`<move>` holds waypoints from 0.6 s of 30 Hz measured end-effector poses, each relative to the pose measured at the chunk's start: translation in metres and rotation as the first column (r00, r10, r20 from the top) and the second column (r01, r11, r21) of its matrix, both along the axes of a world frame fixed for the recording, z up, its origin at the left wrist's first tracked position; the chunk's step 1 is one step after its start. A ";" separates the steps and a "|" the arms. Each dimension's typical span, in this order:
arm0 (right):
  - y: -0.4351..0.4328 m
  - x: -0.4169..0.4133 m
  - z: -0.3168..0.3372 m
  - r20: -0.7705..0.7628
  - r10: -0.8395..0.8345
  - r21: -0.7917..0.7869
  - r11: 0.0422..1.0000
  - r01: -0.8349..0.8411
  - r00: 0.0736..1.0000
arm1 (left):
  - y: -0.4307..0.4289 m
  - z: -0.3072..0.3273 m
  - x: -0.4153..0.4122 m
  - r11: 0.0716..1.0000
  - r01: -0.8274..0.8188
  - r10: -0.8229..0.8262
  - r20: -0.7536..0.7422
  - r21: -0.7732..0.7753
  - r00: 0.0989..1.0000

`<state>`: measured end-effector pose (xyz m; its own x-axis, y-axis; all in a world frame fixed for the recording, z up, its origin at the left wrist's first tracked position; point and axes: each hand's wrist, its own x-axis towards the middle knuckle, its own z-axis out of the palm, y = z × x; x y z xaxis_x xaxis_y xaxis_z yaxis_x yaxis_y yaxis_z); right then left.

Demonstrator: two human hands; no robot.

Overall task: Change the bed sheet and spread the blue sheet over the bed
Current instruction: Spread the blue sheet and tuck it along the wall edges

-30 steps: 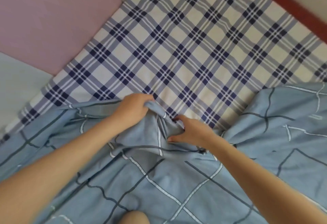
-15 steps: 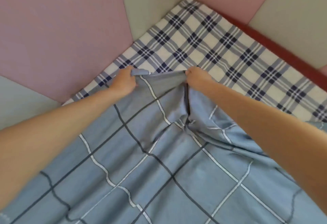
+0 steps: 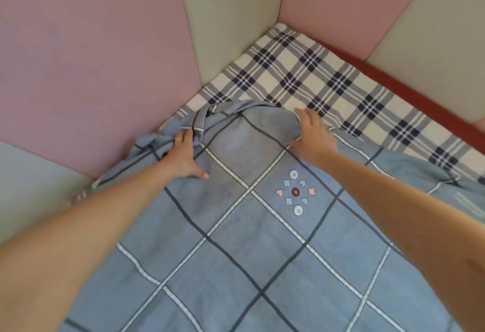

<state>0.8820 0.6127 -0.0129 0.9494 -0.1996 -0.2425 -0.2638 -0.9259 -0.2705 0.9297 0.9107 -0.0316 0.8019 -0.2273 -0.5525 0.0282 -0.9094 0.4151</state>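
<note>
Both bare arms stretched forward from the near corners, left hand point(image 3: 185, 157) palm down in the middle left, thumb spread wide to the right, fingertips partly hidden, right hand point(image 3: 312, 135) palm down beside it, a little farther, fingers straight.

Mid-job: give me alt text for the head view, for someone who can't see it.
Both hands press on the blue sheet short of the bed's far corner: left hand on its bunched edge beside the pink wall panel, right hand flat on its front edge. Beyond, plaid bedding lies uncovered, edged by a red-brown bed frame.
</note>
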 end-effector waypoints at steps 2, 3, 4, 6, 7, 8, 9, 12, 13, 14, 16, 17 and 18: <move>-0.025 -0.021 -0.013 -0.145 -0.156 -0.036 0.988 0.152 0.977 | -0.005 -0.011 -0.008 0.995 0.041 -0.043 0.017 0.089 0.999; -0.036 -0.029 -0.020 -0.202 -0.210 -0.021 0.977 0.210 0.957 | -0.010 -0.017 -0.012 0.989 0.041 -0.048 0.052 0.143 0.997; -0.042 -0.036 -0.021 -0.238 -0.232 -0.006 0.971 0.237 0.943 | -0.012 -0.016 -0.014 0.978 0.028 -0.051 0.108 0.207 0.993; -0.049 -0.040 -0.027 -0.249 -0.244 -0.025 0.969 0.245 0.937 | -0.022 -0.017 -0.015 0.947 0.001 -0.079 0.230 0.321 0.970; -0.050 -0.039 -0.031 -0.231 -0.248 -0.028 0.968 0.249 0.941 | -0.028 -0.018 -0.015 0.948 -0.017 -0.076 0.276 0.319 0.958; -0.048 -0.036 -0.031 -0.202 -0.250 -0.007 0.967 0.253 0.947 | -0.033 -0.021 -0.012 0.961 -0.038 -0.055 0.325 0.274 0.944; -0.044 -0.032 -0.030 -0.148 -0.262 0.014 0.964 0.267 0.954 | -0.037 -0.024 -0.008 0.980 -0.071 -0.002 0.371 0.184 0.929; -0.029 -0.028 -0.024 0.210 -0.391 0.075 0.921 0.383 0.896 | -0.048 -0.025 0.006 0.944 -0.264 0.325 0.417 -0.198 0.849; -0.024 -0.037 -0.021 0.367 -0.390 0.107 0.919 0.379 0.844 | -0.047 -0.022 0.007 0.910 -0.281 0.403 0.499 -0.304 0.767; -0.018 -0.055 -0.022 0.462 -0.375 0.155 0.927 0.343 0.804 | -0.043 -0.020 -0.002 0.886 -0.265 0.450 0.571 -0.381 0.687; -0.013 -0.105 -0.038 0.523 -0.315 0.201 0.949 0.244 0.792 | -0.038 -0.018 -0.031 0.883 -0.140 0.431 0.653 -0.448 0.623; -0.012 -0.134 -0.054 0.499 -0.255 0.164 0.966 0.199 0.828 | -0.033 -0.023 -0.053 0.886 -0.117 0.412 0.644 -0.450 0.644; -0.011 -0.160 -0.072 0.448 -0.206 0.105 0.979 0.177 0.870 | -0.029 -0.031 -0.074 0.887 -0.142 0.410 0.610 -0.439 0.678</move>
